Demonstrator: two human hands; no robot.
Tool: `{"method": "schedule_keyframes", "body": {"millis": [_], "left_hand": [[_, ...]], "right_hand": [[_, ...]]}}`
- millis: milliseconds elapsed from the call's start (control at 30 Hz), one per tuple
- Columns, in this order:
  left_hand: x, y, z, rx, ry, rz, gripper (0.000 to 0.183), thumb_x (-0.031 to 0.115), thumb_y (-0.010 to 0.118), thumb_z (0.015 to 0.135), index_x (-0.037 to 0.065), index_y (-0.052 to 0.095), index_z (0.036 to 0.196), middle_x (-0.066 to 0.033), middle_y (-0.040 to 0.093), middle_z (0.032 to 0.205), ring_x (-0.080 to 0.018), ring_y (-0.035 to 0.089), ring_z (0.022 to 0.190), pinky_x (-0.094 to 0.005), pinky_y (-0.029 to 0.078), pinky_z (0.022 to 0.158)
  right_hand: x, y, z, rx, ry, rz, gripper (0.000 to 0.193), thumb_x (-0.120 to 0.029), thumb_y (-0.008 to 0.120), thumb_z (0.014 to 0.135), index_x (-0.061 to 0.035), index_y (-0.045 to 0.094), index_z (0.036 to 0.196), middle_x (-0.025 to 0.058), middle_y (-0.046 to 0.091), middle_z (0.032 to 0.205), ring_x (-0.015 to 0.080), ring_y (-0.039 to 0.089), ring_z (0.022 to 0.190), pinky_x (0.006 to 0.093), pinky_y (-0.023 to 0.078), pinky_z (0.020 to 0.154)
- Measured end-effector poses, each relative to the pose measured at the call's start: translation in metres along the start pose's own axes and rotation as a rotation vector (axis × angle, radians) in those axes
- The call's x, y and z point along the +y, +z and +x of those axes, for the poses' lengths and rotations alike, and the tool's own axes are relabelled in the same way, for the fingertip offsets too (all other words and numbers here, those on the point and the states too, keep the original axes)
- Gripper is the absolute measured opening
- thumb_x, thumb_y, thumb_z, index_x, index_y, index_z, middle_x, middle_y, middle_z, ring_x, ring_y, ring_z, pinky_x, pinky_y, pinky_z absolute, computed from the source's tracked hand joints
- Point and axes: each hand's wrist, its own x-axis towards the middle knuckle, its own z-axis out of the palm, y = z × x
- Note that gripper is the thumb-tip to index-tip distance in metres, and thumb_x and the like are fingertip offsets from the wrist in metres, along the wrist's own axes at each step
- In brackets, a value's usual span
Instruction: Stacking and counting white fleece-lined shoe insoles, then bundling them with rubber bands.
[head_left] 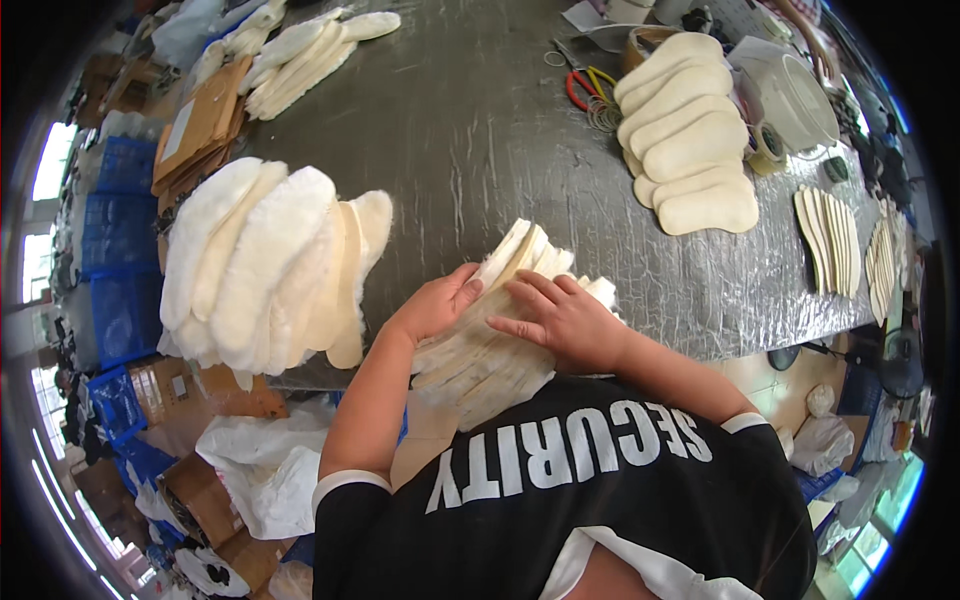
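The grey, shiny desk carries fleecy insoles at left. Smooth insoles lie at right, near a tape roll.

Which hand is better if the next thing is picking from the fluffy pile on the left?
Probably the left hand: it is nearer the fluffy pile. The right hand is farther away and would likely have to reach past the left. Both are on the insole bundle, though.
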Motion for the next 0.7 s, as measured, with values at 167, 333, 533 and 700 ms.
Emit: {"method": "schedule_keyframes", "body": {"millis": [167,333,533,700], "left_hand": [[0.022,0.027,0.014,0.086,0.128,0.174,0.045,0.041,0.047,0.097,0.006,0.056,0.126,-0.0191,0.063,0.113,-0.038,0.059,0.104,-0.0408,0.046,0.09],[0.018,0.028,0.009,0.276,0.228,0.35,0.04,0.036,0.054,0.093,0.006,0.059,0.119,-0.0159,0.065,0.109,-0.0362,0.06,0.1,-0.0433,0.046,0.084],[-0.017,-0.017,-0.027,0.321,0.276,0.339,0.045,0.042,0.051,0.094,0.004,0.06,0.117,-0.0178,0.065,0.111,-0.0363,0.06,0.102,-0.041,0.045,0.089],[-0.076,-0.005,-0.045,0.663,0.18,-0.132,0.056,0.046,0.042,0.098,-0.005,0.063,0.109,-0.0147,0.066,0.109,-0.0251,0.059,0.104,-0.0351,0.043,0.094]], "right_hand": [[-0.009,0.039,-0.051,0.111,0.114,-0.282,0.079,-0.049,0.065,0.074,-0.0249,0.038,0.145,0.015,0.032,0.151,0.0316,0.031,0.139,0.0559,0.025,0.108],[0.032,0.071,-0.102,0.4,0.357,0.184,0.099,-0.08,0.046,0.075,-0.0106,0.035,0.146,0.0166,0.03,0.152,0.0353,0.026,0.142,0.0545,0.016,0.112],[0.05,0.095,-0.103,0.694,0.538,1.048,0.1,-0.078,0.037,0.082,-0.004,0.028,0.148,0.0191,0.019,0.156,0.0339,0.015,0.145,0.0425,0.011,0.116],[0.067,0.095,-0.078,0.694,0.393,1.114,0.1,-0.077,0.038,0.083,-0.0053,0.023,0.15,0.0195,0.012,0.158,0.032,0.009,0.147,0.0429,0.01,0.116]]}}
